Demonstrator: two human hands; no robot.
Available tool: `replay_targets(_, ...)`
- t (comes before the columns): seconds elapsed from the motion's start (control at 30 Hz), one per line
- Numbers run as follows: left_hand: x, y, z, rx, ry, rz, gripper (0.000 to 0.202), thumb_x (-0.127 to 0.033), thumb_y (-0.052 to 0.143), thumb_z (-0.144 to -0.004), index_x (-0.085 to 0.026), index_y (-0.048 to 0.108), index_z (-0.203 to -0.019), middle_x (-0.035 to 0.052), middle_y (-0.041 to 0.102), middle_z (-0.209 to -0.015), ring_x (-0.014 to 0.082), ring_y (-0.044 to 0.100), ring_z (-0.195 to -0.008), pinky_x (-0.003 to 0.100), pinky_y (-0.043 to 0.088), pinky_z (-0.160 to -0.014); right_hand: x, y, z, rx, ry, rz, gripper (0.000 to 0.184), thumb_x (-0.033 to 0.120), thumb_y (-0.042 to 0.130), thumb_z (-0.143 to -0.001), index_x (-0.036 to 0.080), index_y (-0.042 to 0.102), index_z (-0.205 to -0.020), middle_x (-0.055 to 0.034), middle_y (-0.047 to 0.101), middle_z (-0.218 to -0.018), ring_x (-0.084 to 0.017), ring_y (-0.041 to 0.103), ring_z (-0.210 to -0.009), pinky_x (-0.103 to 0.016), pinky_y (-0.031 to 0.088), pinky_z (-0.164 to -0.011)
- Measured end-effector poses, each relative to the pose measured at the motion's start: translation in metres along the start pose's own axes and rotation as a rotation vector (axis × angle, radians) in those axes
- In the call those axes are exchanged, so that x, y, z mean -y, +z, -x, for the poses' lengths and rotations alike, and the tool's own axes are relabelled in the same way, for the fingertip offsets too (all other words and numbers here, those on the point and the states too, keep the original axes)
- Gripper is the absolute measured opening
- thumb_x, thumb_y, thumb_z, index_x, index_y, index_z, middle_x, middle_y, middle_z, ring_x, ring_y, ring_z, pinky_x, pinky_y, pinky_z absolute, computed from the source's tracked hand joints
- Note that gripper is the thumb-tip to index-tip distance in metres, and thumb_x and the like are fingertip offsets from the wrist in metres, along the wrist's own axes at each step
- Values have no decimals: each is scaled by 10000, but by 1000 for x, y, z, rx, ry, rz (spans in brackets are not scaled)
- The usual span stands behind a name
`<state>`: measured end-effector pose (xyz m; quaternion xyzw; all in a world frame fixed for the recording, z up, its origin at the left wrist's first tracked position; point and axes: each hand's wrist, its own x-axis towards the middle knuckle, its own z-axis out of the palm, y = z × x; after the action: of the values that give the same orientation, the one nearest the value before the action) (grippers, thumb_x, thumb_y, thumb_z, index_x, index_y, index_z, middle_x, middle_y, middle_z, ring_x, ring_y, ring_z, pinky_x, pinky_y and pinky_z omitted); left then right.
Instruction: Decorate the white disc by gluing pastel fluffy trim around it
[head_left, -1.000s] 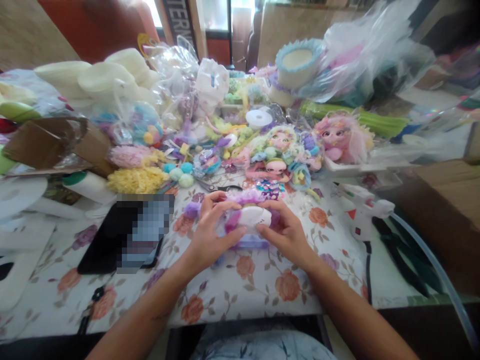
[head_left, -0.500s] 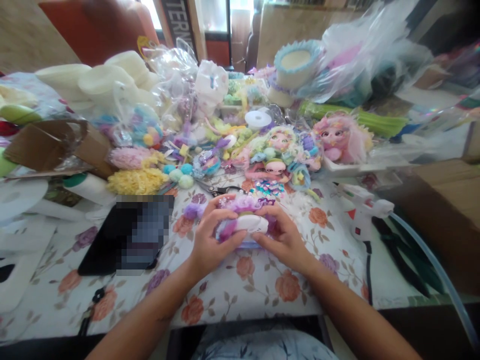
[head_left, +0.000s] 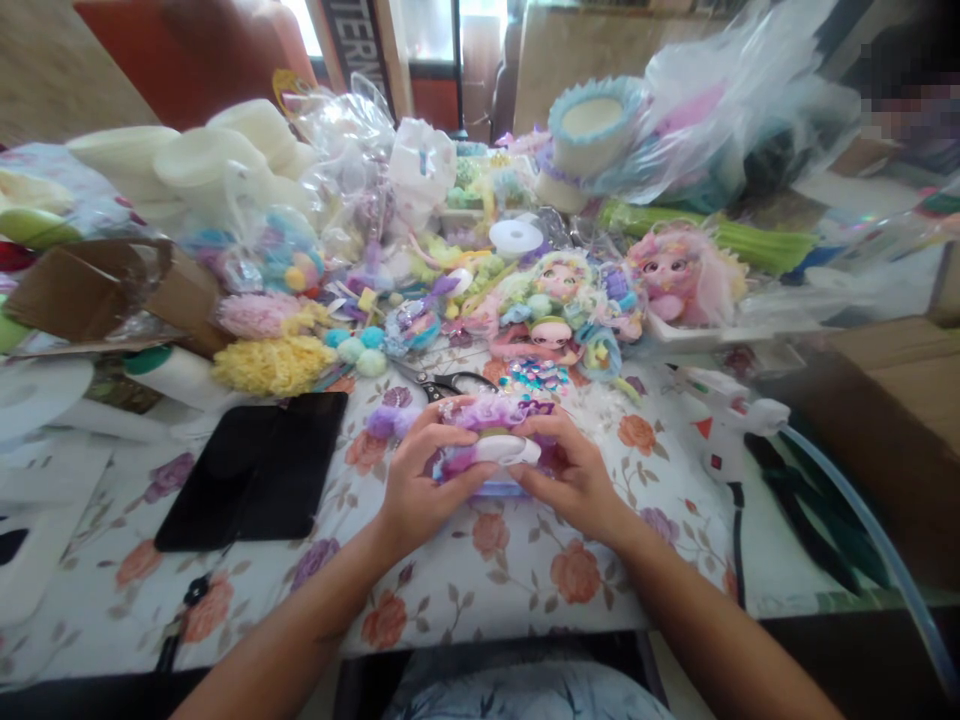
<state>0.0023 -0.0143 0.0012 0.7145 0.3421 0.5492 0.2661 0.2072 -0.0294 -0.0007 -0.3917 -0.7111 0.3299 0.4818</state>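
Purple fluffy ornament [head_left: 491,445] gripped by left hand [head_left: 420,480] and right hand [head_left: 574,480], floral tablecloth [head_left: 525,580] beneath

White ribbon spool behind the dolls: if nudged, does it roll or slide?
The ribbon spool lies flat on its side face, so it would probably slide, not roll. It looks thin and light. Clutter crowding it would likely stop it quickly.

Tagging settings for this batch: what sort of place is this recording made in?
Probably a home or small-shop craft table. A floral tablecloth is crowded with doll heads, pompoms and a glue gun, while both hands hold a purple fluffy decorated piece.
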Motion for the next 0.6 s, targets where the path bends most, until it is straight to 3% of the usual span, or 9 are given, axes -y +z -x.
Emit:
replay_targets(0.13, 2, 0, 1, 30, -58, 51, 218, -210, 787, -798, -229, 624, -941, 82, 669, -1211, 221, 649, -1158, 359, 527, -955, 1, 2, -2, -11, 40, -7, 281, 216, 699, -862, 295, 608, -1116, -6, 570, -931, -178, 535, -836, -325, 446, -756)
replay_targets(0.3, 6, -8, -6, 81, -83, -60, 216, -283, 783, -800, -223, 624, -934, 114, 575, -1357, 280, 539, -1301, 454, 461, -1053, 3, 7, -4, -30, 110, -19, 256, 213, 692, -857, 281, 614, -1091, -12, 588, -943, -185, 564, -861, -333, 448, -768)
replay_targets(0.4, 2, -22, -16, 13, -40, -165, 320, -387, 723, -840, -227, 602, -1088, 137, 523, -1405, 296, 511, -1324, 495, 429, -1089, 3, 7, -5, -54, 138, -9, 258, 209, 691, -845, 282, 620, -1083, -13, 582, -956, -187, 565, -867, -341, 447, -783)
replay_targets(0.5, -8, -43, -23, -118, -20, -534, 488, -445, 666, -864, -200, 520, -1261, 167, 574, -1330, 331, 467, -1362, 559, 349, -1138, 2, 4, -7, -85, 171, -7, 250, 209, 678, -842, 278, 622, -1075, -12, 560, -948, -187, 564, -856, -347, 450, -784)
replay_targets(0.6, -14, -66, -19, -142, -226, -988, 590, -557, 560, -900, -122, 490, -1292, 256, 582, -1305, 435, 407, -1392, 719, 147, -1151, 3, 3, -8, -104, 188, -6, 243, 208, 665, -844, 273, 620, -1074, -16, 559, -958, -192, 569, -872, -358, 451, -802)
